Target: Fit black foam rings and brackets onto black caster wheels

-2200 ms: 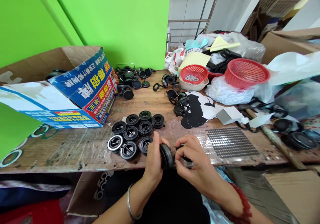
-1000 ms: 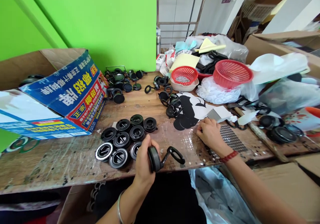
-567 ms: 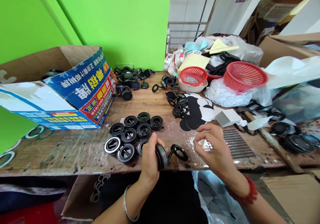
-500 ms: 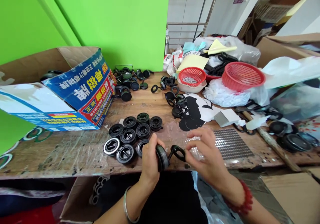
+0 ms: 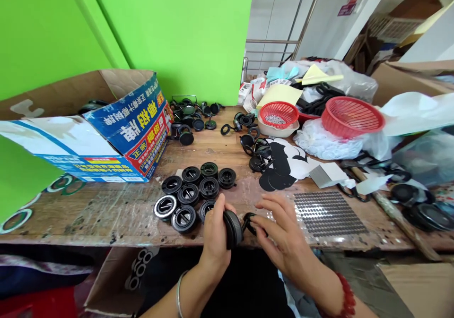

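My left hand [image 5: 214,237] is closed round a thick black round part [image 5: 233,230] with a ridged rim, held on edge above the front of the bench. A small black ring on a short arm [image 5: 249,222] juts from its right side. The thumb and fingers of my right hand [image 5: 285,230] are on that ring and hide most of it; the other fingers are stretched out. Close to the left of my left hand, several similar black round parts [image 5: 188,194] sit grouped on the bench, open faces up. One of them has a bright silvery ring [image 5: 165,206].
A blue and white carton [image 5: 138,133] stands at the left. Black assemblies [image 5: 187,112] lie at the back. Red baskets [image 5: 353,116], black and white cutouts [image 5: 280,164], a sheet of small dark dots [image 5: 328,214] and a wooden-handled tool [image 5: 393,214] are to the right.
My right hand has moved nearer the round part, and its fingers now cover more of the small ring, which showed clearly before. My left hand keeps its hold. The view has shifted slightly.
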Motion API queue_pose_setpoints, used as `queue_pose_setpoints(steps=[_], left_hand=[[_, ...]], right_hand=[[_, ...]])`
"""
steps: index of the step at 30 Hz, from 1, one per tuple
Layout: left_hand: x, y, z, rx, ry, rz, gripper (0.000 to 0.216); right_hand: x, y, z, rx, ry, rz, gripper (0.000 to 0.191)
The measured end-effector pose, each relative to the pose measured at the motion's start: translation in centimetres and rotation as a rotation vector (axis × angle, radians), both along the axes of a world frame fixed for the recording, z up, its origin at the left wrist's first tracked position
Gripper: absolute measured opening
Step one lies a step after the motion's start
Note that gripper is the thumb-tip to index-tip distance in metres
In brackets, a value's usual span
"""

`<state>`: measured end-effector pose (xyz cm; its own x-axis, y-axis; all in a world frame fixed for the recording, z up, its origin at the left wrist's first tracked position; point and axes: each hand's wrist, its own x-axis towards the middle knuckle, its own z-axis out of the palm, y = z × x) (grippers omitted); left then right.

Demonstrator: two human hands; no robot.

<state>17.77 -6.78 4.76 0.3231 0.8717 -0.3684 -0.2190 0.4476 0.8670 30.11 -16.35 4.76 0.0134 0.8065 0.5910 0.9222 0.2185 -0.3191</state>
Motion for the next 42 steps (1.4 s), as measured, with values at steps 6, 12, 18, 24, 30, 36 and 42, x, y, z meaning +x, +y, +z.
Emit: queue_pose_setpoints(steps=[6, 12, 18, 24, 30, 36, 42], left_hand=[[-1.0, 0.4, 0.5, 0.013, 0.016, 0.01, 0.05], [-1.7, -0.7, -0.5, -0.165, -0.215, -0.123, 0.052], [-3.3, -1.4, -0.2, 0.093, -0.16, -0.21, 0.057], [-8.0, 1.1, -0.9, 0.968, 0.401, -0.003, 0.023], [-9.2, 2.8, -4.2, 1.422, 0.948, -0.235, 0.039], [-8.7, 2.7, -5.0, 1.498, 1.105, -0.305, 0.04], [-8.5, 3.1, -5.3, 1.558, 1.116, -0.297, 0.038]], right_hand=[[-0.9, -2.0, -2.1, -0.061, -0.04, -0.043, 0.051], [-0.5, -2.4, -2.4, -0.16, 0.615, 0.113, 0.037], [-1.3, -1.4, -3.3, -0.615, 0.937, 0.06, 0.054], [2.0, 3.8, 0.9, -0.257, 0.259, -0.121, 0.038], [-0.2, 8.7, -0.5, -0.397, -0.399, -0.116, 0.025], [-2.3, 9.1, 0.0, -0.518, -0.535, -0.203, 0.029], [-3.3, 9.1, -0.9, -0.496, -0.414, -0.282, 0.028]])
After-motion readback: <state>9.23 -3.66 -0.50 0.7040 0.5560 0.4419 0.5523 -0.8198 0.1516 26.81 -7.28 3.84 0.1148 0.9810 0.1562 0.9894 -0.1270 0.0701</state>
